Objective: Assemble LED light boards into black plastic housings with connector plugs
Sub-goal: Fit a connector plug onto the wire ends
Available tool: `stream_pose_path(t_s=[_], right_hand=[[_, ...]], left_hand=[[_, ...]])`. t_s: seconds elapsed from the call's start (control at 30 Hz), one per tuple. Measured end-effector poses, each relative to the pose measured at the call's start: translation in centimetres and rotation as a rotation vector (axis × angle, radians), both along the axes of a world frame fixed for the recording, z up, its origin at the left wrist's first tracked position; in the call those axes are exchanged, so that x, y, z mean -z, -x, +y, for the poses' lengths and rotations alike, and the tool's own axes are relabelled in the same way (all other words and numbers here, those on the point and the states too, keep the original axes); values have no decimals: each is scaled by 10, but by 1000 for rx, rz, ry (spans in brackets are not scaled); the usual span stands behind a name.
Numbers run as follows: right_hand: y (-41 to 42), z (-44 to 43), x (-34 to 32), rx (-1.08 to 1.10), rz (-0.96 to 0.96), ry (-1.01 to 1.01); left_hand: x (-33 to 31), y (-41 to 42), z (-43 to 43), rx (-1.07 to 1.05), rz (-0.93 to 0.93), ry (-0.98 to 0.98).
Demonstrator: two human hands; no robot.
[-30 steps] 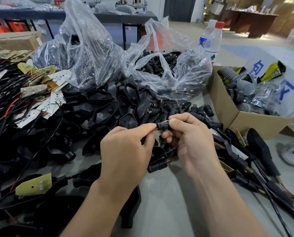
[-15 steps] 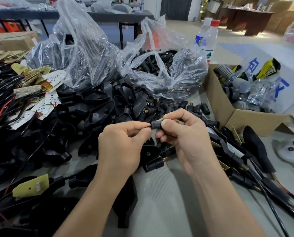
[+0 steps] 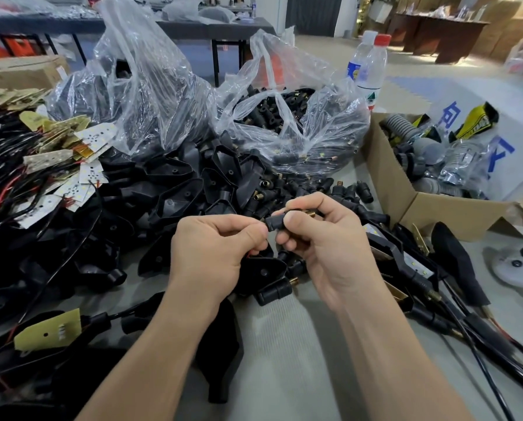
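I see the right hand point(image 3: 324, 247) pinching a black plug point(image 3: 274, 222) between thumb and forefinger, its brass tip pointing right. The left hand point(image 3: 214, 253) is curled, its fingertips pinching the plug's left end. Housings point(image 3: 175, 196) lie heaped just beyond both hands, boards point(image 3: 93, 174) further left

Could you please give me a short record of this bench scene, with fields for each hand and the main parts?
left hand: pinches the left end of the connector plug
right hand: grips the same plug, brass tip pointing right
housings: loose black pile behind the hands
LED boards: heap at left, among wires
clear bag: open, behind the pile, filled with more plugs
cardboard box: at right, holding mixed parts
bottles: two, upright behind the bag
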State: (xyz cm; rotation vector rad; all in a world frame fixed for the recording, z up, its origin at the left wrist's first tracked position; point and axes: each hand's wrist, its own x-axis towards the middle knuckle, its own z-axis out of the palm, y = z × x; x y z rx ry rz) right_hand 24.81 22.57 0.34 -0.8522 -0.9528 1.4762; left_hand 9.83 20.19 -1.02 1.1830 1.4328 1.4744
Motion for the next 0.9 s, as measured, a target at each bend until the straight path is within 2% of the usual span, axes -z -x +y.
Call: stream_pose_path(t_s=[0.2, 0.3, 0.43, 0.6, 0.77, 0.9], right_hand=[[10, -2, -2, 73, -14, -3], [8, -1, -2, 98, 19, 29], [5, 1, -2, 64, 57, 85], [6, 1, 0, 50, 29, 62], [11, 1, 1, 93, -27, 3], [7, 0, 0, 91, -9, 18]], left_hand=[[0, -3, -1, -35, -178, -33], [0, -2, -4, -15, -68, -63], [-2, -2, -7, -126, 233, -116], [0, -7, -5, -141, 136, -98], [2, -11, -2, -184, 234, -121], [2, -7, -1, -126, 160, -109]])
